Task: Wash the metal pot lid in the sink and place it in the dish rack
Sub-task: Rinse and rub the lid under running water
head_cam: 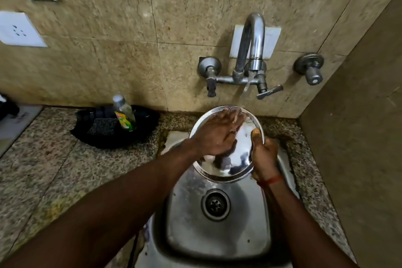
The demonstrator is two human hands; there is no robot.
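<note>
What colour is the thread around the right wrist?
Red-orange; the thread shows best in the head view.

Home kitchen: steel sink [217, 235], wall tap [250, 50], granite counter [54, 169], dish-soap bottle [124, 113].

Two bare arms reach forward from the near edge. The left arm comes in from the near left and slants up toward the right. Its wrist is bent a little, and the left hand [217, 134] lies flat and spread, palm down, with the fingers [236, 116] pointing far and to the right. The fingertips are wet under falling water. The right arm comes in from the near right and goes almost straight up. A thin red thread band [270, 180] is tied around the right wrist. The right hand [264, 154] is curled closed in a grip, knuckles turned to the right, with the thumb [256, 135] pointing up and pressed flat. The two hands are close together but do not touch.
</note>
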